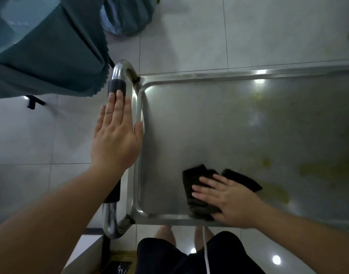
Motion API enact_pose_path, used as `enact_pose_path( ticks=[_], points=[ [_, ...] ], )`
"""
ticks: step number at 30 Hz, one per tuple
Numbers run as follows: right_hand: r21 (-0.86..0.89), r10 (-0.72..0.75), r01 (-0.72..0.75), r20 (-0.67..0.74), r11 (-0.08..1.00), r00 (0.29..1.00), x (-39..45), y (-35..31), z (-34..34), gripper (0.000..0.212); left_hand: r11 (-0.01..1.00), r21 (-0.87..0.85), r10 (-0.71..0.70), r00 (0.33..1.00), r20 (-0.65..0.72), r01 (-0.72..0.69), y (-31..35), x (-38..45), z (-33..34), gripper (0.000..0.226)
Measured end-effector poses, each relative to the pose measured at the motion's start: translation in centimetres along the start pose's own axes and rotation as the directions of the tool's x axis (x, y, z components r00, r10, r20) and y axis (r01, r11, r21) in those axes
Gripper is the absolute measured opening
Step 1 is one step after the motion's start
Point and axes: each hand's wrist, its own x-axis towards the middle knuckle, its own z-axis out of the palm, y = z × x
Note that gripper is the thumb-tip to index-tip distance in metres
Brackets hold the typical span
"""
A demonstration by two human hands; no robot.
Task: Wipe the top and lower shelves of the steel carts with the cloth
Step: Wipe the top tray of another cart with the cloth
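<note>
Cloth lies under the flat, spread right grip on the cart shelf.

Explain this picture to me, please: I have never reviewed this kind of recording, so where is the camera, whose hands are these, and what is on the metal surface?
There is no machine here. A person wears one wide-angle camera on the head, looking down at their own bare hands. The left hand rests flat and open on the cart's curved steel push handle with black grips. The right hand presses a dark folded cloth flat against the shiny steel top shelf, near its closest corner. Yellowish smears show on the shelf to the right of the cloth. Nothing else lies on the shelf. Below are pale floor tiles and the person's legs.
</note>
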Motion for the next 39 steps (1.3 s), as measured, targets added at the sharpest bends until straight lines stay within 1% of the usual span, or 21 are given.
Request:
enact_pose_path(
  ticks=[2, 4, 7, 9, 11, 14, 16, 21, 24, 26, 29, 31, 32, 34, 36, 37, 39],
  points=[
    [0.002, 0.048, -0.048, -0.039, 0.999, 0.998, 2.7, 3.7, -2.1, 0.066, 0.998, 0.049, 0.038, 0.999, -0.010, -0.038, -0.1, -0.1, 0.1, 0.069],
    [0.068, 0.175, -0.169, -0.096, 0.983, 0.980, 6.2, 8.1, -5.0, 0.067, 0.995, 0.075, 0.071, 0.997, -0.018, -0.069, 0.0, -0.1, 0.1, 0.067],
    [0.134, 0.392, -0.379, -0.093, 0.916, 0.915, 11.4, 15.3, -10.1, 0.064, 0.990, 0.082, 0.113, 0.993, -0.025, -0.110, 0.3, -0.1, 0.0, 0.064],
    [0.118, 0.474, -0.463, -0.085, 0.878, 0.877, 14.3, 19.3, -12.7, 0.064, 0.989, 0.089, 0.116, 0.993, -0.016, -0.114, 0.3, -0.1, -0.2, 0.064],
    [0.106, 0.511, -0.503, -0.072, 0.858, 0.857, 15.8, 21.3, -14.0, 0.065, 0.990, 0.094, 0.107, 0.994, 0.005, -0.107, 0.3, 0.0, -0.4, 0.064],
    [0.142, 0.570, -0.555, -0.103, 0.819, 0.815, 15.5, 20.1, -13.3, 0.065, 0.991, 0.096, 0.092, 0.996, 0.021, -0.094, 0.3, 0.1, -0.5, 0.064],
    [0.165, 0.558, -0.538, -0.122, 0.827, 0.821, 13.7, 17.6, -11.7, 0.065, 0.990, 0.102, 0.090, 0.996, 0.028, -0.093, 0.4, 0.1, -0.6, 0.065],
    [0.148, 0.433, -0.417, -0.098, 0.897, 0.896, 4.6, 8.4, -6.3, 0.066, 0.989, 0.105, 0.098, 0.994, 0.048, -0.102, 0.4, 0.2, -0.6, 0.067],
    [0.069, 0.334, -0.332, -0.021, 0.941, 0.942, -3.2, 2.7, -1.5, 0.070, 0.990, 0.096, 0.102, 0.993, 0.051, -0.107, 0.2, 0.1, -0.6, 0.067],
    [0.023, 0.280, -0.281, 0.024, 0.960, 0.960, -7.8, 0.6, 0.8, 0.072, 0.989, 0.091, 0.108, 0.993, 0.053, -0.113, 0.1, 0.1, -0.5, 0.067],
    [-0.020, 0.203, -0.203, 0.037, 0.979, 0.978, -10.1, 1.6, 0.9, 0.070, 0.988, 0.096, 0.113, 0.992, 0.054, -0.118, -0.1, 0.1, -0.3, 0.067],
    [-0.078, 0.111, -0.105, 0.067, 0.991, 0.992, -9.3, 4.3, -0.4, 0.071, 0.987, 0.103, 0.121, 0.992, 0.040, -0.124, -0.2, 0.1, -0.1, 0.066],
    [-0.088, 0.092, -0.086, 0.069, 0.992, 0.993, -8.3, 6.1, -1.5, 0.073, 0.986, 0.109, 0.121, 0.992, 0.030, -0.123, -0.3, 0.1, 0.0, 0.066],
    [-0.049, 0.126, -0.126, 0.004, 0.991, 0.992, -5.8, 10.1, -3.8, 0.070, 0.985, 0.117, 0.122, 0.992, 0.018, -0.124, -0.5, 0.1, 0.2, 0.065],
    [0.057, 0.267, -0.263, -0.068, 0.963, 0.961, -2.8, 14.2, -6.2, 0.066, 0.985, 0.122, 0.124, 0.992, 0.012, -0.125, -0.5, 0.1, 0.4, 0.065],
    [0.107, 0.366, -0.357, -0.078, 0.928, 0.927, -1.2, 16.3, -7.5, 0.067, 0.985, 0.123, 0.123, 0.992, 0.008, -0.123, -0.6, 0.2, 0.4, 0.065],
    [0.157, 0.549, -0.533, -0.086, 0.832, 0.831, 1.9, 20.4, -9.7, 0.064, 0.984, 0.127, 0.124, 0.992, 0.003, -0.123, -0.6, 0.3, 0.6, 0.065]
  ],
)
